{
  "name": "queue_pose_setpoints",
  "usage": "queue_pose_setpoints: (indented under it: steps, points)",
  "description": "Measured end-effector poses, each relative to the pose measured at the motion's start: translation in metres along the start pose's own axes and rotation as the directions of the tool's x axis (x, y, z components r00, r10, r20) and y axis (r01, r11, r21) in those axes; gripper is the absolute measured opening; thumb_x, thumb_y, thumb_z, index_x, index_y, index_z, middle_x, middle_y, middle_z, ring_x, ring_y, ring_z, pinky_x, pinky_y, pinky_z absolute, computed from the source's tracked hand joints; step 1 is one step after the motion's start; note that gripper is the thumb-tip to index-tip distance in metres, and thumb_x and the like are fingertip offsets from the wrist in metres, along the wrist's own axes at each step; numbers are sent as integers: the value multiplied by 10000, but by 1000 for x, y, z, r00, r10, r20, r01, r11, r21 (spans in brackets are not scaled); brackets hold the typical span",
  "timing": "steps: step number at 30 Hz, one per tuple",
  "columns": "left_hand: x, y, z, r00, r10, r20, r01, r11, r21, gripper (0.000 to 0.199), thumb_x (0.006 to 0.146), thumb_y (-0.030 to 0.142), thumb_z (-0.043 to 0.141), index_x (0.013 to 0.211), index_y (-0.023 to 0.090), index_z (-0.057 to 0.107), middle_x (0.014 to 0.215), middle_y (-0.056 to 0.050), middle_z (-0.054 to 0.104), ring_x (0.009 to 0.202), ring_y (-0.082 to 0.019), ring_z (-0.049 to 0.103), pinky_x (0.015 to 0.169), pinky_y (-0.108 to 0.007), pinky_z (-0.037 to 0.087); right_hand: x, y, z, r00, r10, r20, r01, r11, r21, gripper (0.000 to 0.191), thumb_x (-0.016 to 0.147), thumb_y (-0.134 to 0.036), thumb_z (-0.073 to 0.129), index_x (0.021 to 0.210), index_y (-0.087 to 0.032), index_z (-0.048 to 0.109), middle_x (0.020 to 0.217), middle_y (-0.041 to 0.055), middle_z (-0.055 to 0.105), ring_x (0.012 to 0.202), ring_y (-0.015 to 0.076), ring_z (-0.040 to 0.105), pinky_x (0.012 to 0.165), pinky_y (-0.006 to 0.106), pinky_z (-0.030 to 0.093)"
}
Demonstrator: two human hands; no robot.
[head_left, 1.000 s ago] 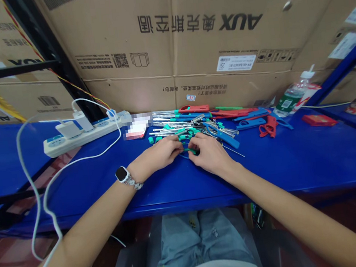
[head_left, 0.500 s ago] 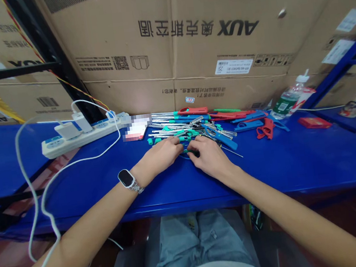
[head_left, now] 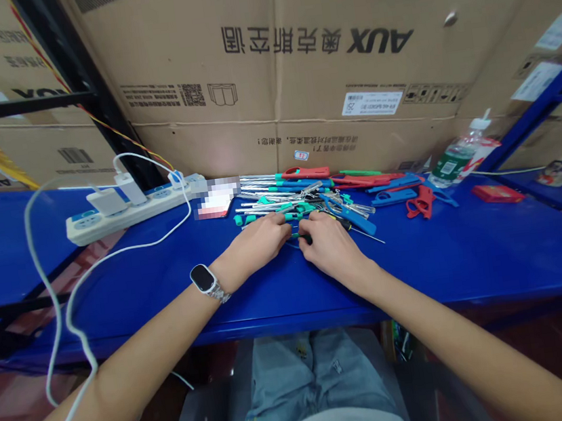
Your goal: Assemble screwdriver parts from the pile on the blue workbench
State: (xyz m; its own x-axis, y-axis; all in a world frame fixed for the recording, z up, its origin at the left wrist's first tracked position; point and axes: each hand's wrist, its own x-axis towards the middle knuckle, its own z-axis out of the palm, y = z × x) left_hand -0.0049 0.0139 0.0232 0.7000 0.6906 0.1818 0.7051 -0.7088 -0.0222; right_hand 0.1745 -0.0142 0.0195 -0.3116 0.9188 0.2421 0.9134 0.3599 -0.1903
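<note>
My left hand (head_left: 264, 241), below a wrist with a watch (head_left: 203, 279), has its fingers closed in a pinch near the front of a pile of parts. Close beside it, my right hand (head_left: 330, 244) is closed too, fingertips bent downward. Between the fingertips shows a bit of a small dark green piece (head_left: 305, 236), mostly hidden, so its kind cannot be made out. A thin metal shaft (head_left: 367, 235) sticks out to the right of my right hand. Behind the hands lie metal tubes with green ends (head_left: 265, 207) and a blue plastic casing (head_left: 350, 215).
Red casings (head_left: 304, 173) and blue casings (head_left: 396, 196) lie along the back. A water bottle (head_left: 452, 162) and a red box (head_left: 497, 194) stand right. At left are a power strip (head_left: 108, 223) and a white cable (head_left: 112, 257). A large cardboard box (head_left: 178, 39) walls the table's (head_left: 421, 268) back.
The whole view has shifted slightly. Both hands stay close together over the same spot, with only small finger movement.
</note>
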Motion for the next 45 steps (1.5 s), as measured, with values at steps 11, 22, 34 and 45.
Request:
queue_pose_setpoints:
  steps: [11,22,34,45]
  points:
    - [-1,-5,7,997,46,-58,-44,998,33,243,1028,111,493,960,121,726,1008,-120,680,904,-205,657,835,-331,548,4,0,-6,998,-38,41,42,995,-89,127,961,-212,630,973,-184,754,1053,132,692,1030,294,655,830,383,532]
    - [1,2,3,999,46,-26,-44,997,69,233,1013,56,498,977,105,723,1049,-141,698,986,-243,673,898,-367,547,3,7,2,996,-86,-16,86,995,51,168,961,-113,580,1011,-149,736,1055,113,651,951,234,642,879,355,503]
    - [1,4,5,998,36,-56,-30,994,107,270,1006,40,464,991,94,728,989,-129,702,920,-206,677,883,-327,545,4,-5,-4,995,-80,55,84,993,-88,294,956,-36,485,962,-118,767,1022,149,651,972,256,621,889,359,491]
    - [1,5,2,1000,-9,-19,10,999,30,244,1020,73,481,982,96,721,1058,-147,702,981,-239,679,894,-359,545,7,5,-11,969,-206,135,223,967,-127,252,1002,-110,526,997,-128,777,1038,144,654,987,249,624,889,357,504]
